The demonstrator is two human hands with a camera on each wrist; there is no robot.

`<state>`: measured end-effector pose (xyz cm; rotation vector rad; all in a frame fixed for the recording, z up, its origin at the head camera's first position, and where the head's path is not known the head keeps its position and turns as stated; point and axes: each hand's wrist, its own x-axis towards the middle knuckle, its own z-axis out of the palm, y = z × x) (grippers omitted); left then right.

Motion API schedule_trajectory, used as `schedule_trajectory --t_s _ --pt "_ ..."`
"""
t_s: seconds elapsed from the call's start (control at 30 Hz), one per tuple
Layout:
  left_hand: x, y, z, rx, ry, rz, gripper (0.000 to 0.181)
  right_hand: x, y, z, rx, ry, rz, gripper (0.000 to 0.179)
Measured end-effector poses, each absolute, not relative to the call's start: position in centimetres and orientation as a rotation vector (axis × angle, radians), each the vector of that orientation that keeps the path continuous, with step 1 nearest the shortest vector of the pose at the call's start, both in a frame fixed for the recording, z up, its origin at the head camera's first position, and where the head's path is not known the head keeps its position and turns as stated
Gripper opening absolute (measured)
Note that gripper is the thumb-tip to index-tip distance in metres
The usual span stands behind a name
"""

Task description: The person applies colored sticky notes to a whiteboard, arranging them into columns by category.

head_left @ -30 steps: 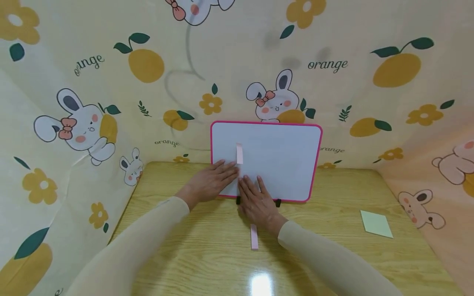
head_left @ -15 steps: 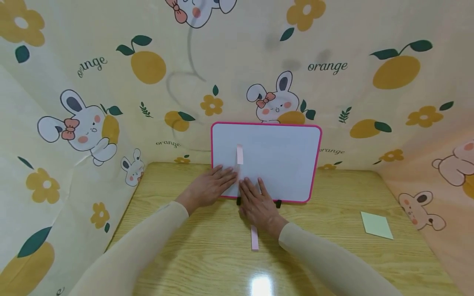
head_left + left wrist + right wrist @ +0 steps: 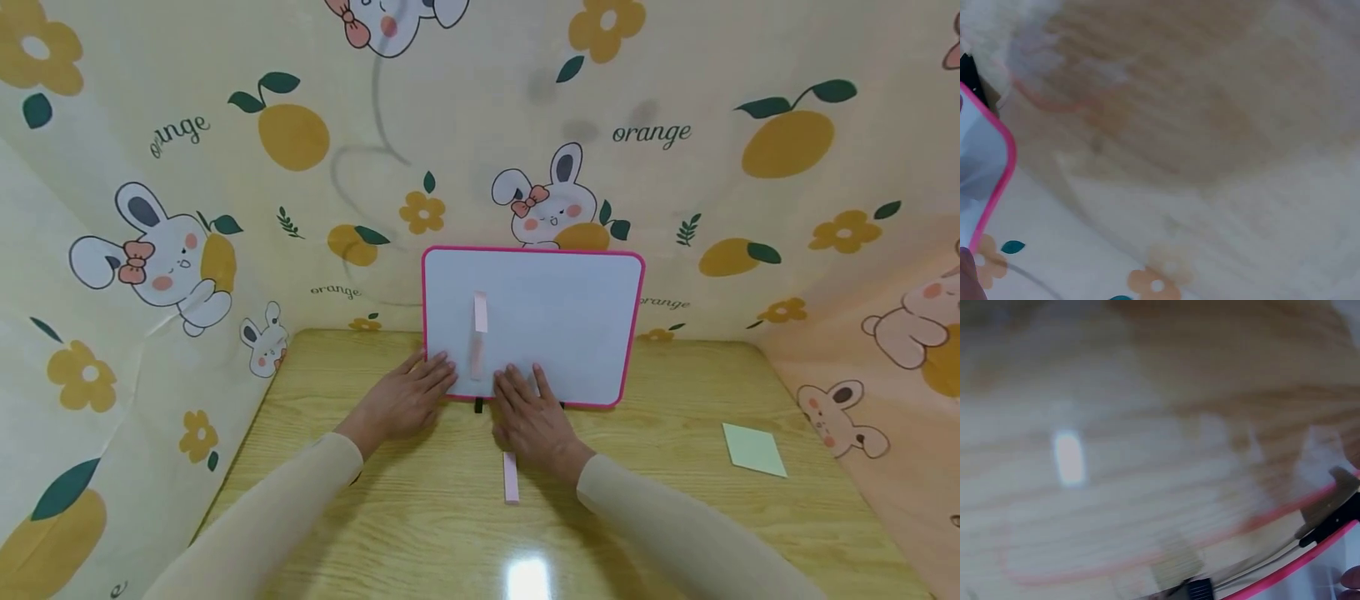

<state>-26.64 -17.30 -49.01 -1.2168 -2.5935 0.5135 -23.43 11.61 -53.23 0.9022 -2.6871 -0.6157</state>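
A whiteboard [image 3: 558, 325] with a pink frame stands upright on small black feet [image 3: 478, 405]. On its left half is a pale pink paper strip [image 3: 481, 312]; below it shows a fainter pinkish band [image 3: 477, 357], and whether that is a second strip or a reflection I cannot tell. My left hand [image 3: 405, 396] lies with straight fingers against the board's lower left corner. With extended fingers, my right hand [image 3: 534, 418] rests on the bottom edge, right of the faint band. Each wrist view catches only fingertips [image 3: 1351, 579] beside the pink frame [image 3: 1007, 153].
Another pink strip [image 3: 511, 478] lies on the wooden table [image 3: 420, 525] in front of the board. A pale green paper square [image 3: 754, 450] is at the right. Patterned cloth walls [image 3: 360, 192] enclose the back and sides.
My left hand has slid left and slightly down, away from the strip. The right hand has shifted a little to the right. The faint band below the strip now shows fully.
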Motion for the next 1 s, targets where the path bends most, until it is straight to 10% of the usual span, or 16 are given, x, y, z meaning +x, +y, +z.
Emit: schedule_trajectory --t_s 1.0 --pt "-14.7 -10.8 -50.5 -1.142 -2.945 -0.246 0.068 -16.2 29.1 -51.5 0.369 -2.805 -0.052 0.060"
